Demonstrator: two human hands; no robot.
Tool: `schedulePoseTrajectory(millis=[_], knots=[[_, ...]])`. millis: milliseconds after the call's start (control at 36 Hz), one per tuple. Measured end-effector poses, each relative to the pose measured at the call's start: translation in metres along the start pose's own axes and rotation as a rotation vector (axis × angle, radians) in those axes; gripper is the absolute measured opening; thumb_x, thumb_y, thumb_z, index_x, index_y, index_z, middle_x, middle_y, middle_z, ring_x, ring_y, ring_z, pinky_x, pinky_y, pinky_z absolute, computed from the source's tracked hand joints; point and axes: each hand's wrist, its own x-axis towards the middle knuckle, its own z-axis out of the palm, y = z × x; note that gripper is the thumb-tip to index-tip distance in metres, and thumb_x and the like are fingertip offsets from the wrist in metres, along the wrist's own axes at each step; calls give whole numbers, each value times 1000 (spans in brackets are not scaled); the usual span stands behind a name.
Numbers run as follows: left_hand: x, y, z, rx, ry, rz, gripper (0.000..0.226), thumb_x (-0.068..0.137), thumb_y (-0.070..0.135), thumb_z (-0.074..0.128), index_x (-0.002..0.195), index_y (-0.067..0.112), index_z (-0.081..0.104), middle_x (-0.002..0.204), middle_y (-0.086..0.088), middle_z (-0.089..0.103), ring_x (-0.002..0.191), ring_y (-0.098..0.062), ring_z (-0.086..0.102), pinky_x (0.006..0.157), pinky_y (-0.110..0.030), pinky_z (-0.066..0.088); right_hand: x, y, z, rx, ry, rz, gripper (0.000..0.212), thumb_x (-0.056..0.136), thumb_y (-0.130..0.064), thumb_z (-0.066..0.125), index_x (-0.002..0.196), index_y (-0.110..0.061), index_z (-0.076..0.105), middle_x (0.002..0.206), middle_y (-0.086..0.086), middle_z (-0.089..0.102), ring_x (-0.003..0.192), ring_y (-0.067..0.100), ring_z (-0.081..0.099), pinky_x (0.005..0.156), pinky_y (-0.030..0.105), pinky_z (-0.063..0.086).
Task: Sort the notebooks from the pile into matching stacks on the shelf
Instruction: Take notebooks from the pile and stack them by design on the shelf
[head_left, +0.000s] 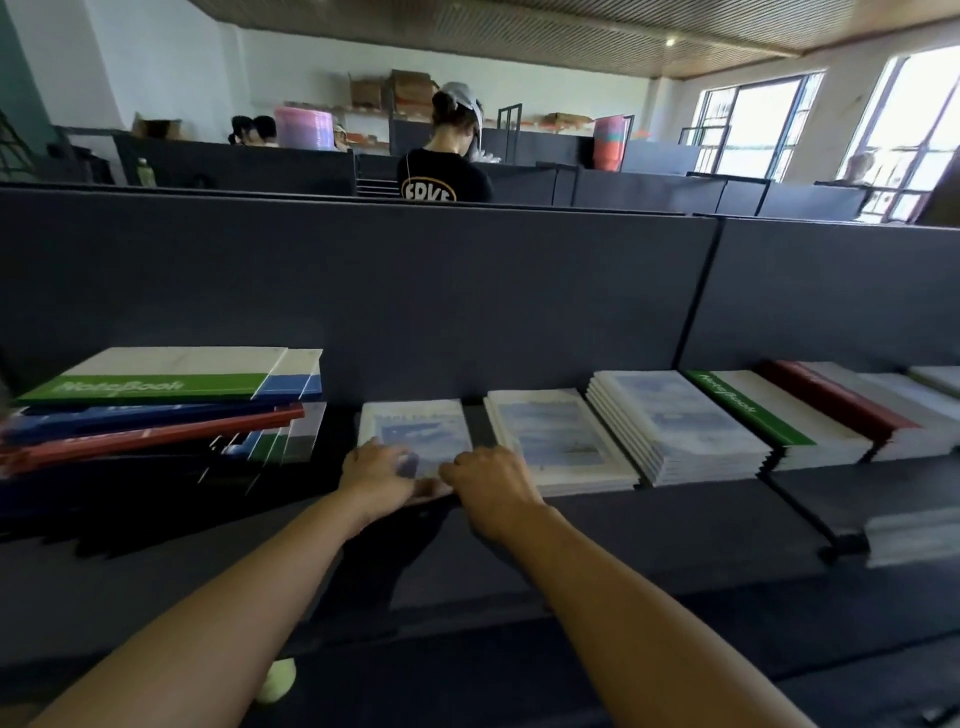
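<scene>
1. A dark shelf (675, 525) is seen running across the view in front of a dark partition panel (415, 291).
2. Both hands are placed on the near edge of a pale blue-and-white notebook (418, 431) lying flat on the shelf, left of centre.
3. The left hand (376, 475) is laid over the notebook's near left corner, fingers bent downward onto the cover. Whether the edge is gripped or merely pressed cannot be told.
4. The right hand (491, 486) is set at the near right corner, knuckles up and fingers curled toward the edge; the fingertips are hidden, so the hold cannot be confirmed.
5. The unsorted pile (156, 415) is found at the far left of the shelf, skewed, with green, blue and red bands visible. "NoteBook" is read in white on the green band of the top cover.
6. Just to the right of the handled notebook, two blue-and-white stacks (561, 441) (680, 421) are recorded; their printing is too blurred to read.
7. Further right, a green-spined stack (753, 410) marked "NoteBook" and a red-spined stack (841, 400) are set side by side.
8. Beyond the partition, a person in a black shirt (444, 179) is noted, back turned; partial lettering is seen on the shirt, not reliably legible.
</scene>
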Motion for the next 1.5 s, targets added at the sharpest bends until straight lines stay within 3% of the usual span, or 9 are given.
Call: schedulePoseTrajectory(millis=[139, 222, 500, 639, 750, 861, 1028, 1333, 1500], knots=[[1, -1, 8, 174, -110, 91, 92, 68, 75, 62, 144, 33, 35, 156, -3, 21, 144, -25, 16, 116, -39, 23, -5, 7, 5, 50, 33, 4, 36, 95, -41, 46, 121, -19, 58, 115, 7, 62, 104, 27, 58, 86, 38, 41], [7, -6, 10, 138, -73, 129, 82, 74, 66, 66, 143, 31, 40, 153, -5, 28, 143, -25, 20, 114, -37, 26, -6, 9, 5, 57, 29, -8, 42, 96, -49, 41, 118, -19, 59, 113, 7, 63, 99, 28, 59, 86, 40, 39], [22, -28, 17, 67, -54, 179, 85, 52, 65, 62, 131, 33, 55, 147, -9, 40, 137, -24, 35, 110, -48, 32, -5, 1, 1, 73, 40, 50, 45, 96, -42, 32, 112, -14, 63, 112, 11, 63, 98, 28, 58, 89, 42, 32], [13, -27, 17, 51, -19, 198, 65, 73, 43, 79, 132, 33, 55, 151, -5, 36, 140, -21, 33, 113, -45, 30, -2, -7, 2, 119, 60, 99, 42, 97, -36, 32, 111, -14, 65, 112, 11, 63, 97, 29, 58, 89, 40, 32], [7, -24, 16, 120, 22, 207, 68, 73, 55, 74, 134, 33, 52, 149, 0, 41, 135, -18, 39, 110, -39, 34, 0, -2, -4, 139, 22, 106, 36, 98, -24, 33, 111, -15, 65, 115, 9, 63, 103, 28, 58, 93, 40, 34], [-6, -16, 7, 312, 161, 301, 50, 84, 64, 50, 116, 25, 57, 124, 2, 56, 115, -21, 53, 90, -33, 43, 6, 16, -8, 253, 72, 220, 33, 99, -17, 30, 110, -11, 61, 115, 10, 65, 103, 29, 59, 98, 39, 34], [-33, -13, -27, 356, 466, 360, 40, 96, 42, 50, 129, 19, 55, 128, 2, 54, 117, -18, 49, 91, -31, 40, 27, 16, -27, 314, 199, 253, 29, 100, -17, 33, 114, -11, 58, 113, 8, 66, 102, 28, 60, 90, 35, 39], [-71, -62, -124, 516, 671, 133, 35, 97, 36, 47, 124, 16, 57, 120, -2, 57, 112, -23, 50, 89, -35, 40, 85, -60, -86, 307, 328, 32, 27, 99, -21, 35, 107, -16, 61, 110, 5, 66, 98, 27, 60, 81, 34, 42], [-67, -90, -155, 548, 625, 18, 37, 96, 34, 48, 129, 19, 54, 129, -1, 54, 121, -22, 46, 98, -36, 37, 113, -92, -102, 441, 185, 19, 41, 101, -36, 33, 135, -18, 47, 134, 7, 53, 119, 27, 49, 91, 38, 42]])
